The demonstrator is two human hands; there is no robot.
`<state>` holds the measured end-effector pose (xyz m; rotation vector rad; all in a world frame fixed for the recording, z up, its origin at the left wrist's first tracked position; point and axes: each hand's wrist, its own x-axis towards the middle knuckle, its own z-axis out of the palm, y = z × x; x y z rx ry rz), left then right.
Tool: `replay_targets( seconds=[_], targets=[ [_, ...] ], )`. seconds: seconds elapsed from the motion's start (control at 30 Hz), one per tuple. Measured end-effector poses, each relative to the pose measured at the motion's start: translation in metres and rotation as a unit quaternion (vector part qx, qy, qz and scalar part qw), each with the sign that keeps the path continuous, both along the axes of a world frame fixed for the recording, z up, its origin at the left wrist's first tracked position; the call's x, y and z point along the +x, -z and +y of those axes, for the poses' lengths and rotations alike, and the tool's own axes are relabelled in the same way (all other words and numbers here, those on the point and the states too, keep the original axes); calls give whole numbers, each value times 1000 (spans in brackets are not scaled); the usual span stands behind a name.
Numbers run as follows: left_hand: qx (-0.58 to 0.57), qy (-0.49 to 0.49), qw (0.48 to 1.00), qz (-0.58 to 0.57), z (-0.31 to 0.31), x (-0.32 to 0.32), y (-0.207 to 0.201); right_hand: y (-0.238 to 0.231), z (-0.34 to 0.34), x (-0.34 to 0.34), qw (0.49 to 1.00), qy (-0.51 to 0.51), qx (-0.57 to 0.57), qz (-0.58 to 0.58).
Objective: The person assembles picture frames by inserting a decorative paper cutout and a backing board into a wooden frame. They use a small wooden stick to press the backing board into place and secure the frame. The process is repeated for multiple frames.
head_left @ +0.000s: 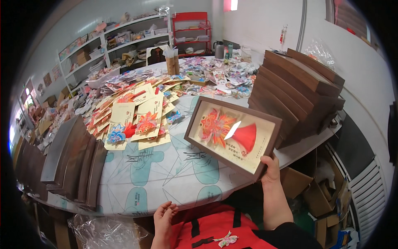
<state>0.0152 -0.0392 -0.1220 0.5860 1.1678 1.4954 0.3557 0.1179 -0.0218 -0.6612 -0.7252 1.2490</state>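
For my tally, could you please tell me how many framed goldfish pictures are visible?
1: the framed goldfish picture, held in the person's right hand. More may be hidden in the left brown stack or right brown stack.

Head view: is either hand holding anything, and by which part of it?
The right hand holds the brown framed goldfish picture near its lower right corner; the fingers beneath are hidden. The left hand shows nothing in it.
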Motion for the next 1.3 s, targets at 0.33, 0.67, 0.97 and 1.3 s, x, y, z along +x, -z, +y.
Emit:
replay_targets(
  seconds=[0.33, 0.67, 0.97, 1.3],
  targets=[
    [101, 68, 985, -122, 96, 61, -41, 33, -29, -29, 979, -159, -48, 120],
    [157, -143, 966, 148, 105, 16, -78, 52, -43, -57, 947, -295, -57, 115],
    [65, -189, 617, 761, 154, -31, -140, 31, -58, -90, 937, -335, -80, 57],
    [386, 62, 535, 749, 113, 66, -108, 50, -46, -78, 944, -308, -69, 95]
  ],
)
